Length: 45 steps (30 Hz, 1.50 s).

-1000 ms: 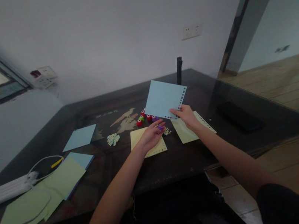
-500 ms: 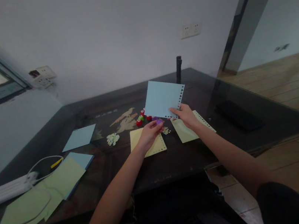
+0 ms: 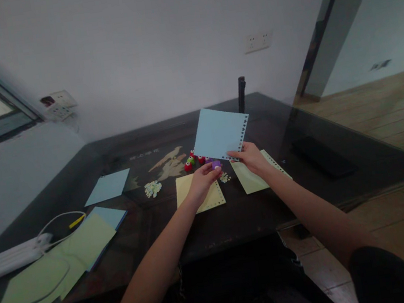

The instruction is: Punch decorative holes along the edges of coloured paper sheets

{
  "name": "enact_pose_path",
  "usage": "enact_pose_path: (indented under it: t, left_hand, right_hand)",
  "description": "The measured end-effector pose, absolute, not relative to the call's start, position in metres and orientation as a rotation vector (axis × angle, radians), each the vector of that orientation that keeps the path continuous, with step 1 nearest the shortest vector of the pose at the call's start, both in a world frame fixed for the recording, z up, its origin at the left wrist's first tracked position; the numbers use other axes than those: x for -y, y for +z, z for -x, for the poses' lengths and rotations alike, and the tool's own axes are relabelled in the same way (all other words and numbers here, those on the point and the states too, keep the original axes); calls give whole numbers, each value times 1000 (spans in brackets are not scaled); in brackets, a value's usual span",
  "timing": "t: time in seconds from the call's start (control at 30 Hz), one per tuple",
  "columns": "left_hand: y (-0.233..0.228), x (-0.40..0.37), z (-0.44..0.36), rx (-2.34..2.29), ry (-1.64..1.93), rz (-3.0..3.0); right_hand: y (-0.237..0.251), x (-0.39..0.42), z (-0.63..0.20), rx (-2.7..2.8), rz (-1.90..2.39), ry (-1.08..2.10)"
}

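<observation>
My left hand (image 3: 202, 180) pinches a small purple paper punch (image 3: 216, 165) between thumb and fingers. My right hand (image 3: 248, 155) grips the lower right corner of a light blue sheet (image 3: 219, 131), holding it up off the table. Small shaped holes run along the sheet's right edge and part of its lower edge. The punch is just below the sheet; whether they touch I cannot tell. Beneath my left hand lies a yellow sheet (image 3: 209, 202) with a punched edge. Another pale yellow sheet (image 3: 252, 180) with holes lies under my right hand. Several red and green punches (image 3: 188, 166) stand behind.
Piles of small paper cut-outs (image 3: 153, 188) lie on the dark table. At the left are a blue sheet (image 3: 110, 185), stacked yellow-green sheets (image 3: 95, 236) and a white power strip (image 3: 16, 257) with cables. A black flat object (image 3: 322, 156) lies right; a black post (image 3: 241, 92) stands behind.
The purple punch has turned slightly in my left hand, showing a pale spot. The blue sheet has shifted a little left, and my right thumb has moved left slightly with it.
</observation>
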State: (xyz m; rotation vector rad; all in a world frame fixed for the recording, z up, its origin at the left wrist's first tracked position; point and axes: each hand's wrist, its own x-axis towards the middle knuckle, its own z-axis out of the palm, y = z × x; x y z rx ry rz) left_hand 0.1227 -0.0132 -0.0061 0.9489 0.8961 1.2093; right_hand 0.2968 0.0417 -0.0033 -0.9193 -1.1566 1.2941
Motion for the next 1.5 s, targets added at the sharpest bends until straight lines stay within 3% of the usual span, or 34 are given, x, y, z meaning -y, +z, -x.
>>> enact_pose_path:
  t: [0.97, 1.33, 1.5]
  left_hand:
    - [-3, 18, -127, -822, 1291, -880]
    - [-5, 15, -124, -858, 1307, -836]
    - [-5, 14, -124, -843, 1308, -843]
  right_hand:
    - [-3, -35, -290, 1492, 984, 1046]
    - [-1, -37, -291, 1528, 982, 1259]
    - [-4, -39, -295, 1665, 994, 1099]
